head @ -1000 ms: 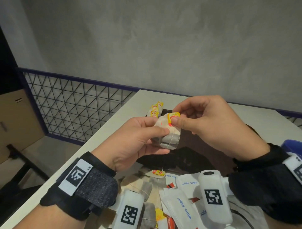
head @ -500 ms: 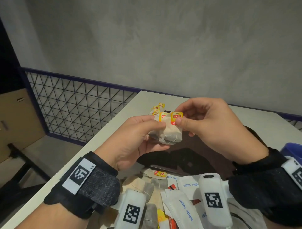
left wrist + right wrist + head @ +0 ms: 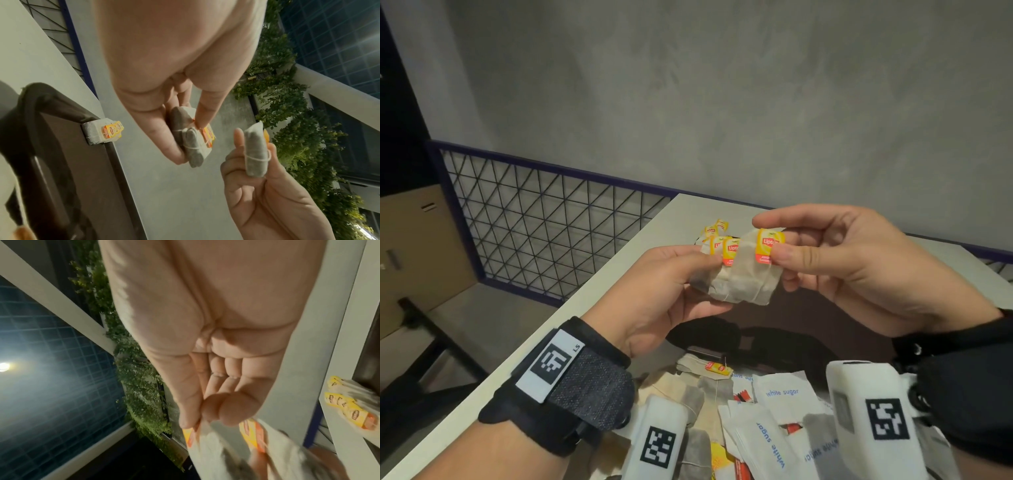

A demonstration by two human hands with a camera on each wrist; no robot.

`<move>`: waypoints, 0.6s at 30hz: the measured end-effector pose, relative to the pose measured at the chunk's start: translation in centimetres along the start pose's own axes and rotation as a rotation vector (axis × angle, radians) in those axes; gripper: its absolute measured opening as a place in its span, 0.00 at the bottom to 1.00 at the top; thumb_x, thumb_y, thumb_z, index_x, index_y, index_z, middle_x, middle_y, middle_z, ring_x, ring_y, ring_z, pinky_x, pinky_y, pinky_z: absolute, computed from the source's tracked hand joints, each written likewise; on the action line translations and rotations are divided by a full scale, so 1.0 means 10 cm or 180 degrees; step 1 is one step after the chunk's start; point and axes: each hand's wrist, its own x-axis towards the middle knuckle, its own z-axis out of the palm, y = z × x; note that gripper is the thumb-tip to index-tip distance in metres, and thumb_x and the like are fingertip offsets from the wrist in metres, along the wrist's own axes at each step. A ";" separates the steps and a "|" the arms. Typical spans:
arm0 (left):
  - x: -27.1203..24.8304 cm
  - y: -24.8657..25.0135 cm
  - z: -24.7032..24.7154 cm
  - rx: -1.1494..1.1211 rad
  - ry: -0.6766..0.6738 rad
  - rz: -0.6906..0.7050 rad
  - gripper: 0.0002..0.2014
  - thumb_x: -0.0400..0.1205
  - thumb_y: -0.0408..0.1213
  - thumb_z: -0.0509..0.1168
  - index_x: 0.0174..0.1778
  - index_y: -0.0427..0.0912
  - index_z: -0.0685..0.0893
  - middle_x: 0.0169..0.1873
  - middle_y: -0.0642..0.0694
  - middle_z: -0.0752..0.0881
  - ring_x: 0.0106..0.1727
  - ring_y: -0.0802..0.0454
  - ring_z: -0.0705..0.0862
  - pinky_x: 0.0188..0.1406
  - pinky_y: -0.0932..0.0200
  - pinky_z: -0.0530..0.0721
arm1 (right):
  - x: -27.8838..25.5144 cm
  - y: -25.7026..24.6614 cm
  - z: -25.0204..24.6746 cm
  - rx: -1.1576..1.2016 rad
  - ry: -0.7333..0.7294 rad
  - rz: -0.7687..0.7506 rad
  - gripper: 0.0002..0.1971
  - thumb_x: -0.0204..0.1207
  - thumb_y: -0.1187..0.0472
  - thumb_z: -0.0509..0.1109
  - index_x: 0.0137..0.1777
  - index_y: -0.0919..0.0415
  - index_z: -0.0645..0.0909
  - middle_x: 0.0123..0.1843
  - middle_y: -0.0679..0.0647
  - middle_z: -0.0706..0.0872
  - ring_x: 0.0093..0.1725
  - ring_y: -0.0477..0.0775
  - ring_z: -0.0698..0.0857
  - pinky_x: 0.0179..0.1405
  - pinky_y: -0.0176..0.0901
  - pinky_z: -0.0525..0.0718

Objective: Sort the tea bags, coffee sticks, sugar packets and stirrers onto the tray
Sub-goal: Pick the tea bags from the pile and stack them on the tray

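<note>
Above the dark brown tray (image 3: pixel 811 318), my left hand (image 3: pixel 705 274) pinches a small stack of tea bags (image 3: pixel 717 286) with yellow tags. My right hand (image 3: pixel 770 240) pinches a single tea bag (image 3: pixel 753 277) by its yellow tag, right beside the stack. The left wrist view shows the stack (image 3: pixel 193 141) between thumb and fingers, and the single tea bag (image 3: pixel 256 155) a small gap away. Several tea bags (image 3: pixel 714 231) lie at the tray's far left corner (image 3: pixel 102 133). The right wrist view is blurred; my thumb and finger hold the tag (image 3: pixel 190 434).
A loose pile of white sugar packets (image 3: pixel 780 394), tea bags (image 3: pixel 688 397) and red-printed sticks (image 3: pixel 743 397) lies on the white table (image 3: pixel 688 212) near me. A wire-mesh railing (image 3: pixel 544 222) runs along the table's left side. The wall stands behind.
My right hand has drawn one tea bag a little to the right, off the stack in my left hand. Both hands have shifted slightly.
</note>
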 end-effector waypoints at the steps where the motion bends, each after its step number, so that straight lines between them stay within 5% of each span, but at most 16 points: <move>1: 0.00 -0.01 0.00 0.0004 -0.0021 0.0000 0.12 0.87 0.31 0.67 0.63 0.29 0.89 0.47 0.38 0.93 0.41 0.48 0.93 0.40 0.55 0.94 | 0.01 0.02 0.03 0.0003 0.0016 0.0003 0.22 0.58 0.66 0.82 0.56 0.66 0.91 0.39 0.62 0.87 0.30 0.52 0.85 0.31 0.40 0.85; 9: -0.01 -0.02 0.00 0.0043 -0.0180 0.0055 0.13 0.87 0.34 0.68 0.62 0.30 0.89 0.53 0.36 0.93 0.46 0.46 0.94 0.44 0.53 0.94 | 0.07 0.17 0.19 -0.1138 0.0705 -0.0241 0.14 0.69 0.69 0.82 0.54 0.62 0.90 0.32 0.55 0.86 0.30 0.48 0.83 0.34 0.40 0.88; 14: -0.02 -0.02 -0.01 0.0188 -0.0384 0.0160 0.15 0.83 0.38 0.71 0.61 0.32 0.90 0.54 0.36 0.93 0.48 0.46 0.93 0.49 0.51 0.94 | 0.07 0.19 0.22 -0.1289 0.0756 -0.0313 0.10 0.71 0.69 0.82 0.52 0.64 0.91 0.35 0.64 0.89 0.29 0.47 0.83 0.32 0.38 0.88; 18: 0.00 -0.04 -0.01 0.0182 -0.0333 0.0199 0.12 0.84 0.32 0.70 0.61 0.30 0.89 0.50 0.37 0.93 0.43 0.49 0.93 0.44 0.54 0.94 | 0.09 0.21 0.22 -0.1361 0.0739 -0.0321 0.08 0.72 0.67 0.83 0.50 0.60 0.91 0.33 0.55 0.87 0.30 0.44 0.82 0.29 0.32 0.82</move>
